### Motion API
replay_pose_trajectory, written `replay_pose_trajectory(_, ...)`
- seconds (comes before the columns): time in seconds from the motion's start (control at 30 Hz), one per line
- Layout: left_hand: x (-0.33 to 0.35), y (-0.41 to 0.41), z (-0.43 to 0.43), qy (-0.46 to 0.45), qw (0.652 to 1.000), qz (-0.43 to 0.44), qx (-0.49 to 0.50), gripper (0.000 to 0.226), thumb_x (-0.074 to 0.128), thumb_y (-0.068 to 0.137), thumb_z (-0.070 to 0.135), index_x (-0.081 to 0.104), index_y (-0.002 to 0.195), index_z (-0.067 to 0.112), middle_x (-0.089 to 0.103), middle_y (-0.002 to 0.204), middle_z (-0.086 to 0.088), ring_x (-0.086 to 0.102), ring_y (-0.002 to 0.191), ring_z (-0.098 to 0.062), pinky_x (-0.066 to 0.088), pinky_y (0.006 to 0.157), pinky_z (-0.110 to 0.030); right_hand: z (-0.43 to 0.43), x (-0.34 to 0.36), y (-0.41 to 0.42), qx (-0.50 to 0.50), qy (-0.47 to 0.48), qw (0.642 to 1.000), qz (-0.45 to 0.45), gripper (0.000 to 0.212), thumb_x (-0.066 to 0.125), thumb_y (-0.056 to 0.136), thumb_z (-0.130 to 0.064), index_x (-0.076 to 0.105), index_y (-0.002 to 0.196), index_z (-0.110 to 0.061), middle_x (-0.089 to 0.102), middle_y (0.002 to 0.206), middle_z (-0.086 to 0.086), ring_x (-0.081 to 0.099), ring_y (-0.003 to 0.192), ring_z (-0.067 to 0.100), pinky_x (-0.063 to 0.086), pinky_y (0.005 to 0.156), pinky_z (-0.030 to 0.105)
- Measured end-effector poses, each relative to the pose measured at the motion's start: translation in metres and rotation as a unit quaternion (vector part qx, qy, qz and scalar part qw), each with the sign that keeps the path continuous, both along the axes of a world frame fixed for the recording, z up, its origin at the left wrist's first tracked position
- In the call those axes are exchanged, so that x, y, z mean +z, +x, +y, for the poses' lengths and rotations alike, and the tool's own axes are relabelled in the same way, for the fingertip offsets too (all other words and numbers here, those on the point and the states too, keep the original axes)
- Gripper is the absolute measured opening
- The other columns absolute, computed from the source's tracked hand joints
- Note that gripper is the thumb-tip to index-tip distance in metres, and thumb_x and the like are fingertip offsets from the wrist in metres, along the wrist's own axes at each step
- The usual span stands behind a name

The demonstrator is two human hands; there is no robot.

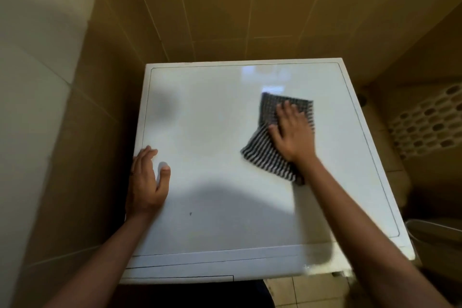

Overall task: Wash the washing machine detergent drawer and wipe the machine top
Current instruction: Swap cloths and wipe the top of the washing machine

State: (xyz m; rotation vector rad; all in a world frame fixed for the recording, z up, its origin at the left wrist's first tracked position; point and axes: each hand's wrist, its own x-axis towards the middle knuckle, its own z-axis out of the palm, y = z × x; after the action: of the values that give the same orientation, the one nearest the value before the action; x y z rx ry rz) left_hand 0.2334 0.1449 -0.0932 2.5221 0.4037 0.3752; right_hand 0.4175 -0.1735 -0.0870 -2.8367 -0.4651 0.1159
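Right grip [291, 132]: fingers spread flat, palm pressing on a folded black-and-white striped cotton cloth [262, 155], which lies directly beneath it. The cloth's long axis runs far to near, roughly along the forearm. Glossy white flat washing machine top [212, 120]: under both grips, with its larger bare stretch, small dark speck [190, 213] included, lying left of the right grip and toward the person, so the next stroke probably runs leftward. Left grip [147, 182]: fingers straight and relaxed, resting on the top's left edge, well apart from the cloth and pinching nothing; detergent drawer not plainly in view.
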Motion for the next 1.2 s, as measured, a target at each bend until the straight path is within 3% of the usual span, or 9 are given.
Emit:
replay_pose_trajectory(0.13, -0.004, 0.004, -0.003, -0.002, 1.000, -0.007, 0.001, 0.054, 0.038, 0.095, 0.037, 0.053, 0.126, -0.005, 0.051, 0.134, -0.021, 0.044, 0.130, -0.034, 0.033, 0.110, -0.050, -0.021, 0.009, 0.073, -0.138, -0.037, 0.990, 0.016, 0.077, 0.013, 0.091, -0.057, 0.013, 0.153, -0.010, 0.009, 0.159, 0.013, 0.006, 0.147, 0.028, 0.003, 0.120, 0.041)
replay_pose_trajectory(0.33, -0.012, 0.002, 0.005, 0.033, 0.999, -0.014, 0.005, 0.051, 0.040, 0.095, 0.033, 0.054, 0.125, -0.006, 0.053, 0.133, -0.021, 0.046, 0.129, -0.034, 0.029, 0.114, -0.043, 0.072, 0.009, 0.119, -0.182, -0.032, 0.982, 0.043, 0.081, 0.021, 0.095, -0.057, 0.004, 0.151, -0.002, 0.000, 0.158, 0.021, -0.004, 0.147, 0.034, -0.004, 0.119, 0.045)
replay_pose_trajectory(0.57, -0.010, 0.001, 0.006, 0.025, 1.000, -0.014, -0.012, 0.068, 0.029, 0.098, 0.050, 0.049, 0.131, -0.006, 0.048, 0.138, -0.021, 0.040, 0.134, -0.033, 0.030, 0.112, -0.047, 0.191, 0.011, 0.123, -0.045, -0.052, 0.997, 0.032, 0.078, 0.015, 0.096, -0.055, 0.002, 0.151, -0.002, -0.002, 0.159, 0.018, -0.006, 0.146, 0.034, -0.004, 0.119, 0.044)
replay_pose_trajectory(0.8, -0.006, 0.000, 0.006, -0.037, 0.999, -0.028, 0.016, 0.073, 0.028, 0.096, 0.059, 0.048, 0.133, -0.001, 0.043, 0.142, -0.016, 0.038, 0.136, -0.025, 0.029, 0.114, -0.034, 0.291, 0.011, 0.079, 0.131, -0.055, 0.990, 0.026, 0.066, 0.011, 0.099, -0.047, 0.001, 0.153, -0.010, -0.002, 0.160, 0.010, -0.007, 0.147, 0.028, -0.004, 0.120, 0.040)
replay_pose_trajectory(0.93, -0.005, -0.002, 0.006, -0.085, 0.992, -0.073, 0.050, 0.075, 0.032, 0.093, 0.062, 0.049, 0.133, 0.000, 0.041, 0.142, -0.018, 0.043, 0.129, -0.023, 0.036, 0.109, -0.033, 0.307, 0.010, 0.033, 0.225, -0.049, 0.973, 0.017, 0.065, 0.012, 0.099, -0.048, 0.002, 0.153, -0.013, 0.000, 0.161, 0.005, -0.005, 0.148, 0.024, -0.004, 0.120, 0.038)
replay_pose_trajectory(1.07, 0.002, -0.006, 0.006, -0.144, 0.981, -0.112, 0.071, 0.077, 0.039, 0.089, 0.064, 0.050, 0.128, -0.001, 0.044, 0.135, -0.019, 0.044, 0.122, -0.016, 0.036, 0.106, -0.022, 0.296, 0.009, -0.018, 0.266, -0.047, 0.963, 0.016, 0.065, 0.013, 0.099, -0.047, 0.001, 0.153, -0.013, 0.000, 0.161, 0.006, -0.005, 0.148, 0.023, -0.006, 0.119, 0.036)
replay_pose_trajectory(1.2, 0.012, -0.011, 0.006, -0.168, 0.976, -0.124, 0.057, 0.060, 0.052, 0.085, 0.048, 0.055, 0.118, -0.002, 0.048, 0.127, -0.019, 0.050, 0.118, -0.026, 0.042, 0.103, -0.036, 0.279, 0.009, -0.062, 0.277, -0.057, 0.959, 0.020, 0.063, 0.012, 0.101, -0.045, -0.003, 0.153, -0.014, -0.004, 0.161, 0.005, -0.008, 0.147, 0.022, -0.007, 0.119, 0.037)
